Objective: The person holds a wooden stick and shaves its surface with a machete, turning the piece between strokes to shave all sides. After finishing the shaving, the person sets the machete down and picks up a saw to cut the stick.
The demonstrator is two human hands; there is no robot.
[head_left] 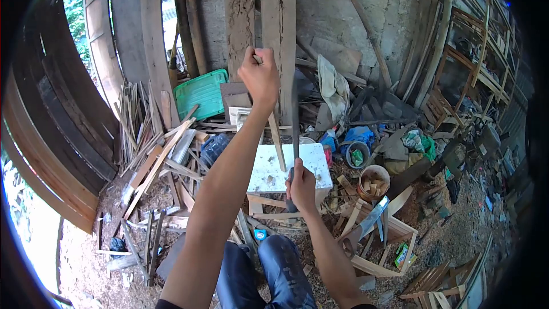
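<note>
My left hand [261, 80] is closed around the top of a wooden stick [277, 140], which slants down to a white stool top [311, 157]. The stick's lower end appears to rest on that surface. In my right hand [302, 187] is the dark handle of a machete. Its long narrow blade [295, 117] points upward, just right of the stick and apart from it, and looks a little blurred. Small chips are scattered across the stool top.
On the right, a handsaw [374, 216] lies on a wooden frame [374, 269], near a bucket [364, 186] of wood pieces. A tape measure [261, 234] lies by my knees. Scrap wood [154, 171] is piled left; a green plastic lid [200, 98] and tall boards [279, 0] stand behind.
</note>
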